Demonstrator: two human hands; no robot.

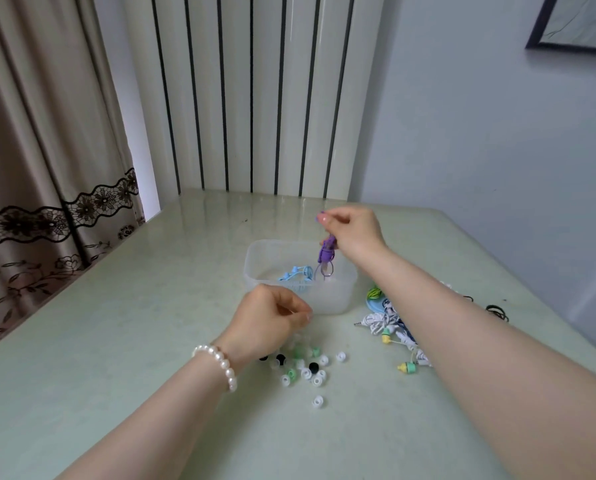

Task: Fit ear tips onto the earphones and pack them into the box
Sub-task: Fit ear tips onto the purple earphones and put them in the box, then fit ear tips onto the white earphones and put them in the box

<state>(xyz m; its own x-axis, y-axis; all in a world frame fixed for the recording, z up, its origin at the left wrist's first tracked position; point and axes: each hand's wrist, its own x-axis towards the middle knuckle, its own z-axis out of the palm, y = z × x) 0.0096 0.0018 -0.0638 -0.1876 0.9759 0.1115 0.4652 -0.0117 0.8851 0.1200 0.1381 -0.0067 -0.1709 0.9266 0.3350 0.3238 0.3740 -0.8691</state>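
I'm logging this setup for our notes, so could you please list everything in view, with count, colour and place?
box: one, clear plastic, table centre
blue earphones: one set, in the box
purple earphones: one set, hanging over the box from the right hand
ear tips: many, white, green and black, loose on the table before the box
earphone pile: several, white cords, yellow-green buds, right of the box
hair ties: a few, dark, far right
table: one, pale green
curtain: beige, left
bracelet: one, pearl, left wrist
left hand: curled above the ear tips
right hand: pinches the purple earphones
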